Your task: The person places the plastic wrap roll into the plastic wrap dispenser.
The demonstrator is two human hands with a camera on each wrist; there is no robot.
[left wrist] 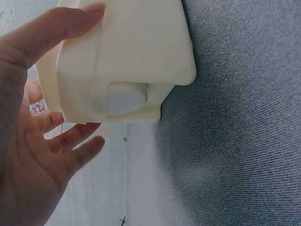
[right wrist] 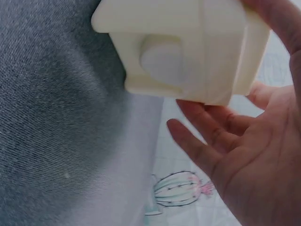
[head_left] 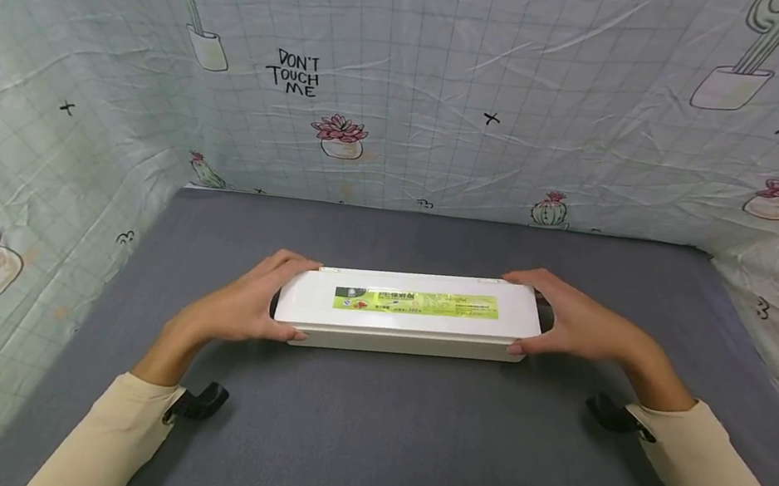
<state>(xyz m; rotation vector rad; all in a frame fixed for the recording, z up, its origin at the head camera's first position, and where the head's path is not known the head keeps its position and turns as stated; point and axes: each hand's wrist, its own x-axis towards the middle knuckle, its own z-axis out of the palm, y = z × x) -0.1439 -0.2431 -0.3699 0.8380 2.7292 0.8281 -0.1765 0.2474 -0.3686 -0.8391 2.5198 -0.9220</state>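
Note:
A long white cling film dispenser [head_left: 406, 334] with a yellow-green label lies crosswise on the grey table, its lid side up. My left hand [head_left: 247, 297] grips its left end, thumb on the near side and fingers at the far side. The other end is held the same way by my right hand [head_left: 585, 323]. In the left wrist view, a rounded white piece shows in an opening in the end wall of the dispenser [left wrist: 136, 42]. A similar opening appears in the right wrist view of the dispenser [right wrist: 218, 52].
Grey cloth [head_left: 389, 445] covers the table. A pale sheet printed with cacti [head_left: 415, 70] hangs behind it and along both sides. A black strap piece [head_left: 199, 401] sticks out at the left cuff, another [head_left: 613, 413] at the right.

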